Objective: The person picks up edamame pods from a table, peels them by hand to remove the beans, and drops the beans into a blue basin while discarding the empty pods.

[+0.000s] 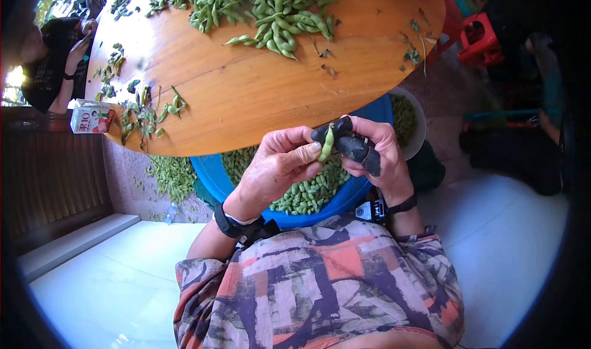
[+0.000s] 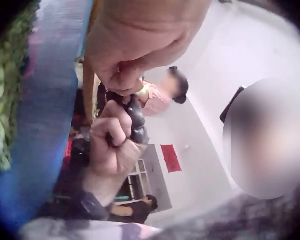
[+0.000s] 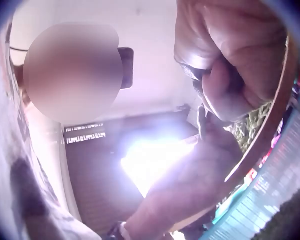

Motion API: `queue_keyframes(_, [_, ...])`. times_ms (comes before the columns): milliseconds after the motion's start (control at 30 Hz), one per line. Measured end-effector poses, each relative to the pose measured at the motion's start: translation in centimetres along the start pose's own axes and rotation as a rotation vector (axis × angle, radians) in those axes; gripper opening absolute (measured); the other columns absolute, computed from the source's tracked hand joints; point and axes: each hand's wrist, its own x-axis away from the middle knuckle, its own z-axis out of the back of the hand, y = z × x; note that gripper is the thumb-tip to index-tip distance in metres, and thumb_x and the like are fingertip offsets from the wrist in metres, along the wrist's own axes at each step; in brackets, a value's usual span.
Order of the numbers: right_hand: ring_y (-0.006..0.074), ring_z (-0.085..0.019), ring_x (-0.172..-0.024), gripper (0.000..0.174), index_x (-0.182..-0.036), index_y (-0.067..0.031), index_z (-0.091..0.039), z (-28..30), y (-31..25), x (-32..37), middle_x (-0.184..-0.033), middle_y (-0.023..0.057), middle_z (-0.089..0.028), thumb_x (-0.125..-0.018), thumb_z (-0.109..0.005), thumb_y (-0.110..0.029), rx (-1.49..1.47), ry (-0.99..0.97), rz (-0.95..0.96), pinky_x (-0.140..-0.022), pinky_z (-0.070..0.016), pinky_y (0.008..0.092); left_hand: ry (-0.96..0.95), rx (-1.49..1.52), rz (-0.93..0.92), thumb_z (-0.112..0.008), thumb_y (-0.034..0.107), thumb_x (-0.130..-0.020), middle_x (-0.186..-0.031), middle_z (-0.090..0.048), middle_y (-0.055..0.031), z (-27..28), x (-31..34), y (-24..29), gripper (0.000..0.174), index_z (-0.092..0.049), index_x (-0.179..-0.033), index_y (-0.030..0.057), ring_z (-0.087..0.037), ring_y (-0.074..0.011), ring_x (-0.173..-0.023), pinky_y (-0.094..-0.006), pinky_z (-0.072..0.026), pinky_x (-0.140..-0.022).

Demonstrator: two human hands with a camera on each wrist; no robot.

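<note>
Head view: left hand (image 1: 268,167), thumb and fingers closed in a pinch on a green pod (image 1: 327,144). Right hand (image 1: 388,158) curled round a black piece (image 1: 354,149), its exact nature unclear; pod upright against it. Both hands over blue tub (image 1: 308,221), heaped beans (image 1: 311,195) inside. Table (image 1: 246,90) just beyond, loose pods (image 1: 246,1) on top.

Left wrist view: left fingers bent, tips near the black piece; right fingers folded over it.

Right wrist view: right fingers curled, pod between the hands. Left fingertips blurred, grip hard to read.

There's 1 held pod (image 1: 327,143), 1 carton (image 1: 91,117) — and 1 table (image 1: 215,102).
</note>
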Motion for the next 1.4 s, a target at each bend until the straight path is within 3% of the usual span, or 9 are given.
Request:
queue_keyframes(233, [0.0017, -0.046, -0.054, 0.056, -0.114, 0.0041, -0.06, -0.1, -0.2, 0.6, -0.063, -0.0045, -0.05, -0.092, -0.057, -0.047, 0.102, 0.08, -0.003, -0.049, -0.037, 0.0184, 0.161, -0.129, -0.122, -0.061, 0.005, -0.093, -0.08, -0.061, -0.003, -1.4, -0.6, -1.1, 0.006, -0.061, -0.096, -0.0001, -0.052, -0.0093, -0.057, -0.0199, -0.0381, -0.048])
queue_keyframes(300, [0.0017, -0.046, -0.054, 0.062, -0.115, 0.0043, -0.059, 0.0, -0.3, 0.8, -0.064, -0.0047, -0.05, -0.091, -0.058, -0.053, 0.078, 0.076, -0.03, -0.049, -0.0372, 0.0182, 0.19, -0.351, -0.451, -0.061, 0.001, -0.093, -0.082, -0.061, -0.0045, -1.4, -0.7, -1.8, 0.007, -0.057, -0.098, -0.001, -0.053, -0.0088, -0.057, -0.02, -0.0392, -0.048])
queue_keyframes(500, [0.0016, -0.046, -0.056, 0.084, -0.109, 0.005, -0.058, 0.0, -0.2, 1.1, -0.068, -0.004, -0.048, -0.081, -0.053, -0.074, 0.134, 0.031, -0.014, -0.05, -0.037, 0.0184, 0.274, -0.536, -0.649, -0.06, -0.005, -0.091, -0.085, -0.06, -0.0043, -1.9, -0.6, -2.8, 0.011, -0.055, -0.1, -0.0019, -0.054, -0.0077, -0.063, -0.0198, -0.042, -0.053])
queue_keyframes(600, [0.0015, -0.047, -0.058, 0.063, -0.102, 0.0029, -0.058, 0.0, 0.2, 1.1, -0.07, -0.0038, -0.049, -0.089, -0.058, -0.059, 0.118, 0.009, 0.011, -0.05, -0.0371, 0.0185, 0.304, -0.732, -0.758, -0.061, -0.007, -0.09, -0.085, -0.06, -0.0041, -1.2, -0.8, -3.0, 0.011, -0.055, -0.098, -0.0025, -0.056, -0.0075, -0.067, -0.02, -0.0446, -0.057])
queue_keyframes(667, [0.0016, -0.047, -0.058, 0.036, -0.096, 0.0009, -0.057, -0.3, 0.2, 0.9, -0.072, -0.0036, -0.049, -0.095, -0.059, -0.036, 0.111, 0.059, -0.003, -0.05, -0.0371, 0.0185, 0.313, -0.882, -0.841, -0.061, -0.008, -0.089, -0.086, -0.059, -0.0043, -1.1, -0.8, -3.1, 0.011, -0.056, -0.098, -0.0027, -0.056, -0.0073, -0.069, -0.0202, -0.0459, -0.059])
queue_keyframes(767, [0.0018, -0.047, -0.058, 0.018, -0.093, 0.0007, -0.056, -0.8, -0.1, 0.8, -0.072, -0.0038, -0.048, -0.095, -0.055, -0.017, 0.159, 0.124, 0.011, -0.05, -0.0369, 0.0184, 0.368, -0.953, -0.858, -0.067, -0.01, -0.081, -0.081, -0.06, -0.0104, -1.5, -0.7, -3.0, 0.015, -0.059, -0.091, -0.0026, -0.063, -0.0155, -0.069, -0.0256, -0.0518, -0.061])
queue_keyframes(1000, [0.0013, -0.047, -0.058, 0.016, -0.096, 0.0008, -0.057, -0.2, 0.2, 1.2, -0.072, -0.0042, -0.048, -0.094, -0.054, -0.015, -0.001, 0.062, -0.016, -0.051, -0.0373, 0.0187, 0.351, -0.929, -0.878, -0.069, -0.009, -0.08, -0.081, -0.06, -0.0103, -1.3, -0.8, -2.7, 0.016, -0.059, -0.091, -0.0017, -0.063, -0.0163, -0.066, -0.0258, -0.0509, -0.059])
queue_keyframes(1267, [0.0035, -0.043, -0.054, 0.019, -0.097, 0.0019, -0.058, -0.2, 0.6, 0.9, -0.065, -0.0028, -0.047, -0.096, -0.051, -0.015, 0.206, 0.105, 0.119, -0.047, -0.0344, 0.0192, 0.311, -1.078, -0.928, -0.068, -0.007, -0.083, -0.079, -0.062, -0.0087, -1.2, -0.7, -2.7, 0.014, -0.058, -0.09, -0.0007, -0.061, -0.0137, -0.065, -0.0247, -0.0498, -0.061])
queue_keyframes(1400, [0.0036, -0.043, -0.052, 0.02, -0.097, 0.0021, -0.059, 0.8, 1.6, 1.0, -0.063, -0.0024, -0.047, -0.096, -0.053, -0.016, -0.202, 0.049, -0.053, -0.045, -0.0328, 0.0195, 0.157, -0.367, -0.478, -0.066, -0.004, -0.087, -0.078, -0.06, -0.0037, -1.7, -0.1, -2.2, 0.016, -0.053, -0.093, 0.0019, -0.056, -0.0098, -0.06, -0.0224, -0.0435, -0.051])
